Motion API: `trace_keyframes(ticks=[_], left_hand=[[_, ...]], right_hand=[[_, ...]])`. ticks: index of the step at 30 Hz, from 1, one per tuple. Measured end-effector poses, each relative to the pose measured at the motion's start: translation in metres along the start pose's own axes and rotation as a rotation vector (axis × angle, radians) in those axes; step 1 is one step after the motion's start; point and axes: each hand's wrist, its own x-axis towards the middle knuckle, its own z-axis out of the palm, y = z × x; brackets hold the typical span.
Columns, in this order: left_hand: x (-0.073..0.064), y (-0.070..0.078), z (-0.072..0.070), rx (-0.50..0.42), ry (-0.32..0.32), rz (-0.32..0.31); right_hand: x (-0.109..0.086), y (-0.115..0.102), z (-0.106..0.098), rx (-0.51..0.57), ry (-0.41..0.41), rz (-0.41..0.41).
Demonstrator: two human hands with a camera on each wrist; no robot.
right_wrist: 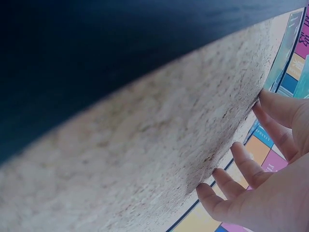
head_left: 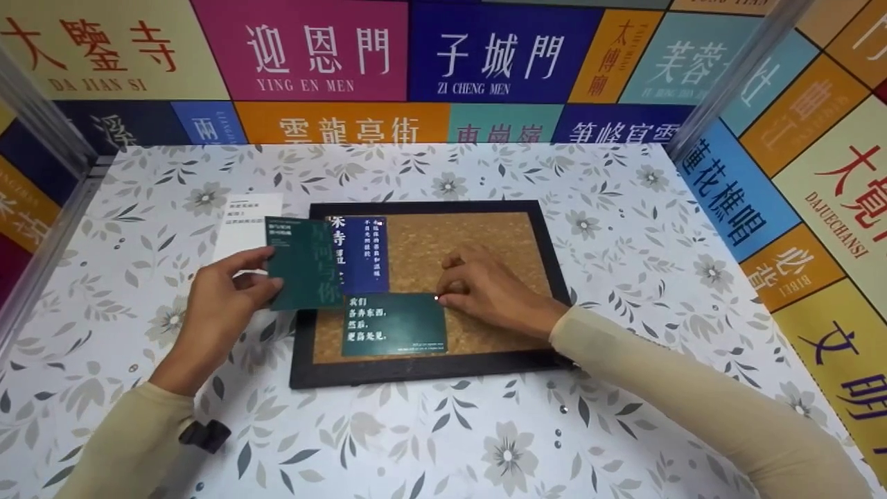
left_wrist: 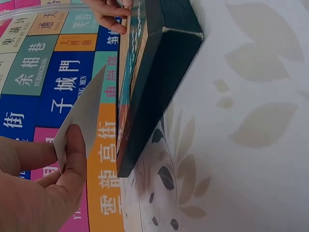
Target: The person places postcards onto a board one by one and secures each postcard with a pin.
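Observation:
My left hand [head_left: 225, 291] pinches a dark green card [head_left: 299, 267] by its left edge, thumb against fingers, above the left side of a black-framed corkboard [head_left: 478, 232]. In the left wrist view, the card's pale back [left_wrist: 87, 113] faces the camera. A second green card [head_left: 395, 326] with white writing lies on the cork at lower left. My right hand [head_left: 485, 284] has thumb and index finger together at its top right corner, at a small white pushpin [head_left: 436, 298]. In the right wrist view, its other fingers [right_wrist: 246, 162] spread against the cork.
A blue card [head_left: 367, 256] with white writing lies on the cork, partly behind the held card. A white card [head_left: 242, 215] lies on the table left of the board. Flower-patterned cloth [head_left: 513, 443] covers the table. Panels with large lettering [head_left: 326, 52] stand behind and at the sides.

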Motion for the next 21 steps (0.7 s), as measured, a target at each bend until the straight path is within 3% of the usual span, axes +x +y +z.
trace_keyframes(ticks=[21], left_hand=[[0.017, 0.021, 0.043, -0.003, -0.031, 0.047]], right_hand=[[-0.001, 0.001, 0.001, 0.000, -0.015, 0.002]])
